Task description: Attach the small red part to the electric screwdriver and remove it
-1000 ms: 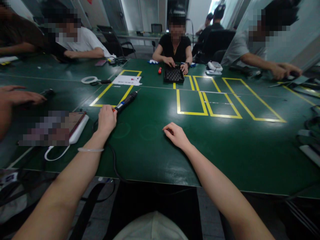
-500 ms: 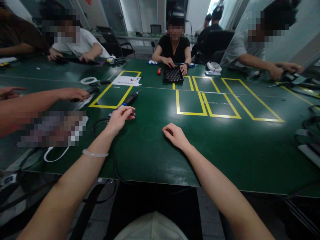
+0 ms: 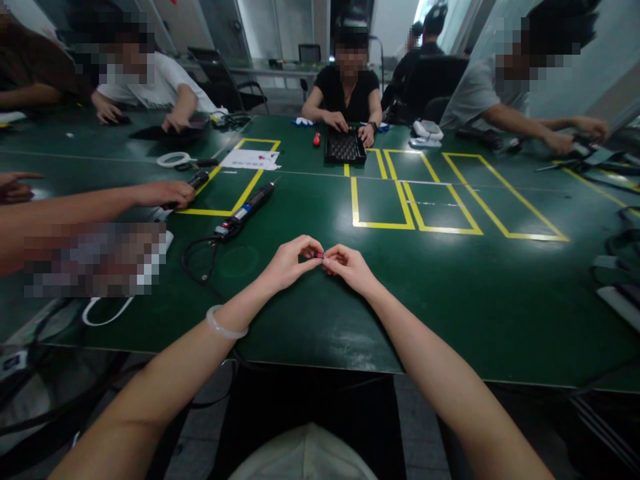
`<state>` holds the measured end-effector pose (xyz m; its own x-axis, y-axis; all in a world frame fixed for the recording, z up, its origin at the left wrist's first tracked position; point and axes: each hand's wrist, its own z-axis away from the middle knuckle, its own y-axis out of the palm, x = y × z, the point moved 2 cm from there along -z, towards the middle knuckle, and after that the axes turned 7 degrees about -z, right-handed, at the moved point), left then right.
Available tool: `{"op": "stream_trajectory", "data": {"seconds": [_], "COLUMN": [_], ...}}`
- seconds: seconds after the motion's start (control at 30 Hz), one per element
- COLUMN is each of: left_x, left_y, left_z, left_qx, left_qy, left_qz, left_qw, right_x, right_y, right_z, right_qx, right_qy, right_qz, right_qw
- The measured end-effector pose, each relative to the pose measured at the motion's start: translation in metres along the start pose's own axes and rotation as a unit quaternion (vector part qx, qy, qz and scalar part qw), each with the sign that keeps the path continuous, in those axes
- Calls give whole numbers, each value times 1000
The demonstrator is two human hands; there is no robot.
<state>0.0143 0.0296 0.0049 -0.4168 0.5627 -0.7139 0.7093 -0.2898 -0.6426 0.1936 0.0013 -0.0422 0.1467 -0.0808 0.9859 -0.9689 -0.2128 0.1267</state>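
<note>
Above the green table's near middle, my two hands meet fingertip to fingertip. My left hand [image 3: 294,264], with a pale bangle at its wrist, pinches a small red and dark piece [image 3: 319,255] whose kind I cannot make out. Against that piece press the closed fingertips of my right hand [image 3: 351,268]; whatever lies inside them is hidden. Left of my hands an electric screwdriver [image 3: 250,207] lies on the table, tip pointing away, its black cable [image 3: 186,263] looping toward me.
Yellow tape frames [image 3: 383,225] mark the table [image 3: 450,300]. A white paper sheet [image 3: 250,159] lies beyond the screwdriver. Across the table a person works at a black tray [image 3: 345,159], a red item [image 3: 317,139] beside it. From the left a co-worker's hand [image 3: 173,195] reaches in.
My left hand has come right, away from beside the screwdriver, bringing the small red piece to my right hand. My right hand has stayed nearly in place. The co-worker's hand has shifted right.
</note>
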Motion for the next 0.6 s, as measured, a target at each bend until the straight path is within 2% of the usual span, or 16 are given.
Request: {"op": "stream_trajectory", "data": {"seconds": [0.1, 0.2, 0.33, 0.6], "left_x": [-2, -2, 2, 11], "left_y": [-2, 0, 3, 4], "left_z": [3, 4, 4, 4], "left_qx": [-8, -1, 11, 20], "left_qy": [41, 54, 30, -18], "left_qz": [-31, -57, -53, 27], "left_qw": [999, 997, 998, 999], "right_x": [1, 1, 1, -1], "right_y": [1, 2, 1, -4], "right_z": [1, 2, 2, 0], "right_qx": [9, 13, 6, -12], "right_qy": [-1, 0, -11, -45], "right_qz": [-10, -10, 6, 23], "right_qw": [1000, 1000, 1000, 999]}}
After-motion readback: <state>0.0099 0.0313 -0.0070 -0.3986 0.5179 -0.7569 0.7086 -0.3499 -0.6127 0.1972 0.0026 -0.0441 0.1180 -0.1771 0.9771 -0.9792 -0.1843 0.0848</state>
